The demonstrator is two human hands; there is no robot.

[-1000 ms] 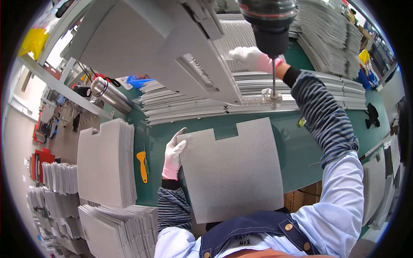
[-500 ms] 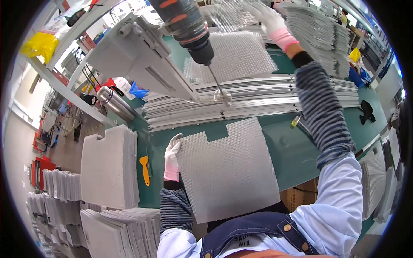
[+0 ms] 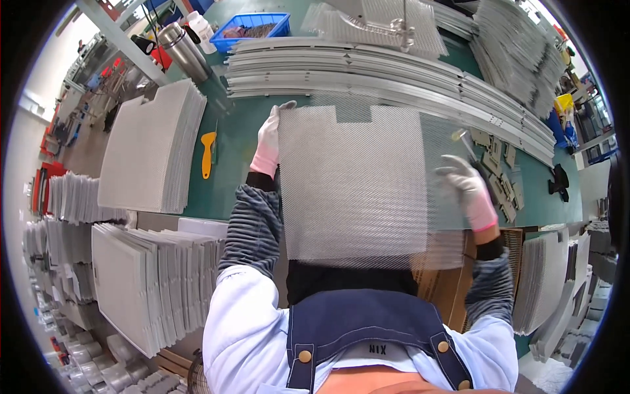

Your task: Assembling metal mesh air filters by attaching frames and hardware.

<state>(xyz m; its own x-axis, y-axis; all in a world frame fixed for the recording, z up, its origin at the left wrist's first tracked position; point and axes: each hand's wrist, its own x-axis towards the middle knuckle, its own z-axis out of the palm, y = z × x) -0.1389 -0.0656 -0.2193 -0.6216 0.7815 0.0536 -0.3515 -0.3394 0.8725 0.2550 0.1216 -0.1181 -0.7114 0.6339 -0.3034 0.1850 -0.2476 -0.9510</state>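
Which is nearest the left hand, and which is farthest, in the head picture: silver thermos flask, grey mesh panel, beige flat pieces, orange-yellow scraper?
From the left hand:
1. Grey mesh panel: right beside it, on its right.
2. Orange-yellow scraper: a little way left.
3. Silver thermos flask: farther, up and left.
4. Beige flat pieces: farthest, way over right.

Sheet (image 3: 351, 180): silver-grey, fine mesh pattern. Left glove (image 3: 266, 138): white, pink cuff. Right glove (image 3: 470, 190): white, pink cuff. Sleeves (image 3: 252, 226): dark grey-blue, striped. Shirt (image 3: 243, 315): pale blue. Apron (image 3: 367, 318): navy, brass-coloured buttons (image 3: 305, 356). Table (image 3: 239, 125): green. Scraper (image 3: 207, 154), left: orange-yellow handle. Tray (image 3: 226, 44), far left: blue. Flask (image 3: 186, 54), far left: silver.
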